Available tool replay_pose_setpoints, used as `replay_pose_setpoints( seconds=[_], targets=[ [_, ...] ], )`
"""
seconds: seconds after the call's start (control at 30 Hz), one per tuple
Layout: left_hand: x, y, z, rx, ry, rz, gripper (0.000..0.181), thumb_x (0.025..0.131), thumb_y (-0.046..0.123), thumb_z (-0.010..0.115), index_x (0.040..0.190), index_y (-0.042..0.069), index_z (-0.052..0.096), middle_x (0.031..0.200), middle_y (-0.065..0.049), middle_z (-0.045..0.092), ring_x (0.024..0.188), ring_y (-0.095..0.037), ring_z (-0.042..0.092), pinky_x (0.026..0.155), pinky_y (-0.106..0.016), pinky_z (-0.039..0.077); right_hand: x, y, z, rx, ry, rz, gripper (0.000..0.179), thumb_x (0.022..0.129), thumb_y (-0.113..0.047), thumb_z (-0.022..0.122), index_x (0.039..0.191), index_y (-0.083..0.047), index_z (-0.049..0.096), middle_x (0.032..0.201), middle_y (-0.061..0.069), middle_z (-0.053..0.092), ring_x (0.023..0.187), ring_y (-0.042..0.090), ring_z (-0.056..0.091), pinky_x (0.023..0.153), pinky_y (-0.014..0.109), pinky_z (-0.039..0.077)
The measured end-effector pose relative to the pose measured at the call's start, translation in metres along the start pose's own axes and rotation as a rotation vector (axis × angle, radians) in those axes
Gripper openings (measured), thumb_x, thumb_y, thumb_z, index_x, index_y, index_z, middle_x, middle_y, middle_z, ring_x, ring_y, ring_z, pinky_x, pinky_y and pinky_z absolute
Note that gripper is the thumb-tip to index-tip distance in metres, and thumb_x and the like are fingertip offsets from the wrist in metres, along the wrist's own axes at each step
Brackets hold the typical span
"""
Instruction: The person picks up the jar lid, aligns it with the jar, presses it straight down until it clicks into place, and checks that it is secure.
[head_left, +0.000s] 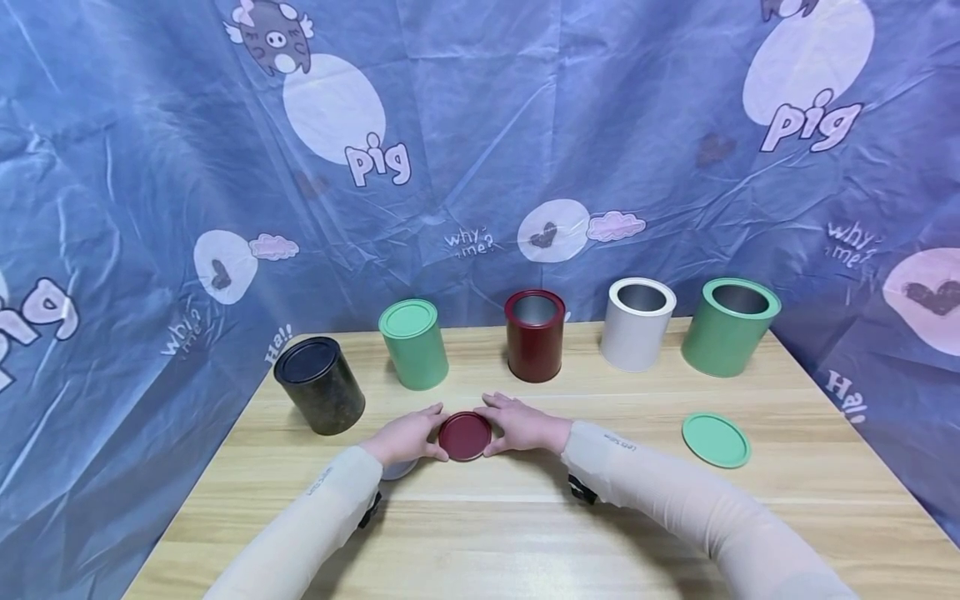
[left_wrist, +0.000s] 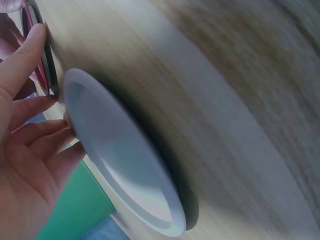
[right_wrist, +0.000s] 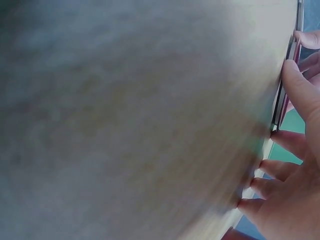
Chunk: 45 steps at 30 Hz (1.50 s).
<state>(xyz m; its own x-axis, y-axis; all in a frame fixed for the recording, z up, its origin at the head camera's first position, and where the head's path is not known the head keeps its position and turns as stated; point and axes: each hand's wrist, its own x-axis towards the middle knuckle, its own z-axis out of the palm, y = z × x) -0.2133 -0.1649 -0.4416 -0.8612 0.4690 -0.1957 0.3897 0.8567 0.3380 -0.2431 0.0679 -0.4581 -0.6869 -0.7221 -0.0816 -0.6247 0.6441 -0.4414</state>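
A creased blue backdrop [head_left: 465, 167] with pig prints hangs behind a wood-grained table [head_left: 480, 542]. On it, roughly by size, stand the large green can [head_left: 723, 342], the black can [head_left: 324, 398], the white can [head_left: 633, 335], the small green can [head_left: 417, 357] and the red can [head_left: 535, 350]; the black and small green ones are covered, the other three open. In front of the red can, the left hand [head_left: 405, 437] and right hand [head_left: 522, 423] grasp the red lid [head_left: 465, 437] from opposite sides, thumbs on its near edge. The green lid [head_left: 716, 440] lies toward the table's right; the pale lid [left_wrist: 122, 150] lies just beside the left hand.

Handling the red lid well would call for equal, light pressure from both sides, keeping it level and the fingertips on the rim; the left hand should also keep clear of the pale lid.

From the head view, the left hand and wrist cover much of the pale lid. The red lid's underside is hidden, so whether it rests flat or slightly raised is hard to tell. The right wrist view is mostly blurred tabletop.
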Motion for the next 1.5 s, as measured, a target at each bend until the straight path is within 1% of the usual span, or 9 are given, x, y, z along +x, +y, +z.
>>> replay_pose_setpoints(
  seconds=[0.3, 0.5, 0.83, 0.93, 1.0, 1.17, 1.27, 1.37, 1.5],
  targets=[
    [-0.0011, -0.0017, 0.001, -0.033, -0.009, -0.003, 0.07, 0.082, 0.032, 0.076, 0.137, -0.002, 0.051, 0.149, -0.026, 0.038, 0.137, -0.038, 0.041, 0.112, -0.046, 0.037, -0.0001, -0.0012, -0.0021, 0.017, 0.005, -0.017, 0.069, 0.081, -0.032, 0.078, 0.137, -0.002, 0.051, 0.149, 0.029, 0.036, 0.14, 0.049, 0.03, 0.113, 0.061, 0.028],
    [-0.0023, -0.0013, -0.0012, -0.058, -0.008, 0.005, 0.07, 0.083, 0.031, 0.076, 0.138, -0.002, 0.05, 0.149, -0.027, 0.038, 0.137, -0.038, 0.04, 0.112, -0.047, 0.036, 0.0005, -0.0008, -0.0036, 0.044, -0.005, -0.001, 0.069, 0.082, -0.032, 0.077, 0.138, -0.001, 0.05, 0.149, 0.028, 0.036, 0.14, 0.048, 0.029, 0.114, 0.06, 0.027],
    [-0.0023, -0.0004, -0.0039, -0.064, -0.014, 0.011, 0.07, 0.083, 0.031, 0.075, 0.139, -0.003, 0.049, 0.147, -0.027, 0.04, 0.136, -0.039, 0.041, 0.113, -0.048, 0.035, 0.0003, 0.0013, -0.0051, 0.08, -0.008, -0.011, 0.072, 0.082, -0.031, 0.077, 0.139, 0.0, 0.048, 0.148, 0.029, 0.037, 0.139, 0.049, 0.03, 0.115, 0.057, 0.026],
    [-0.0016, -0.0018, -0.0045, -0.061, -0.01, 0.016, 0.07, 0.083, 0.032, 0.075, 0.139, -0.002, 0.049, 0.146, -0.025, 0.043, 0.136, -0.038, 0.042, 0.113, -0.048, 0.035, 0.0003, 0.0022, -0.0051, 0.093, -0.004, -0.014, 0.072, 0.082, -0.032, 0.077, 0.14, 0.0, 0.048, 0.148, 0.029, 0.038, 0.139, 0.049, 0.03, 0.116, 0.056, 0.026],
    [-0.0012, -0.0034, -0.005, -0.059, -0.001, 0.033, 0.069, 0.083, 0.032, 0.076, 0.137, -0.003, 0.05, 0.143, -0.025, 0.047, 0.134, -0.038, 0.045, 0.112, -0.048, 0.036, 0.0001, 0.0024, -0.0057, 0.103, -0.002, -0.016, 0.072, 0.082, -0.031, 0.077, 0.14, 0.0, 0.048, 0.148, 0.029, 0.038, 0.139, 0.049, 0.03, 0.116, 0.055, 0.027],
    [0.0, -0.0065, -0.0059, -0.081, 0.024, 0.095, 0.06, 0.083, 0.029, 0.076, 0.131, -0.001, 0.055, 0.127, -0.017, 0.062, 0.121, -0.032, 0.057, 0.105, -0.046, 0.044, -0.0002, 0.0028, -0.0075, 0.151, 0.0, -0.029, 0.072, 0.082, -0.028, 0.078, 0.14, 0.001, 0.048, 0.147, 0.03, 0.038, 0.139, 0.05, 0.029, 0.116, 0.056, 0.026],
    [0.0005, -0.0077, -0.0063, -0.093, 0.027, 0.116, 0.057, 0.084, 0.028, 0.075, 0.131, 0.002, 0.056, 0.124, -0.012, 0.065, 0.119, -0.028, 0.059, 0.104, -0.044, 0.045, 0.0003, 0.004, -0.0079, 0.173, -0.004, -0.026, 0.072, 0.082, -0.029, 0.077, 0.141, 0.0, 0.047, 0.148, 0.03, 0.038, 0.14, 0.048, 0.028, 0.116, 0.055, 0.026],
    [0.0, -0.0087, -0.0065, -0.102, 0.028, 0.127, 0.059, 0.084, 0.028, 0.075, 0.132, 0.001, 0.055, 0.126, -0.013, 0.064, 0.12, -0.029, 0.059, 0.105, -0.045, 0.044, 0.0012, 0.0056, -0.0074, 0.176, 0.001, -0.035, 0.07, 0.082, -0.029, 0.077, 0.14, -0.002, 0.048, 0.145, 0.025, 0.044, 0.139, 0.045, 0.033, 0.116, 0.053, 0.028],
    [-0.0014, -0.008, -0.0077, -0.118, 0.032, 0.103, 0.062, 0.084, 0.027, 0.075, 0.136, 0.0, 0.052, 0.131, -0.015, 0.061, 0.124, -0.03, 0.056, 0.108, -0.045, 0.042, 0.0017, 0.0066, -0.0069, 0.187, 0.028, -0.065, 0.068, 0.082, -0.028, 0.077, 0.139, -0.003, 0.049, 0.137, 0.018, 0.053, 0.131, 0.036, 0.046, 0.112, 0.049, 0.035]
  ],
)
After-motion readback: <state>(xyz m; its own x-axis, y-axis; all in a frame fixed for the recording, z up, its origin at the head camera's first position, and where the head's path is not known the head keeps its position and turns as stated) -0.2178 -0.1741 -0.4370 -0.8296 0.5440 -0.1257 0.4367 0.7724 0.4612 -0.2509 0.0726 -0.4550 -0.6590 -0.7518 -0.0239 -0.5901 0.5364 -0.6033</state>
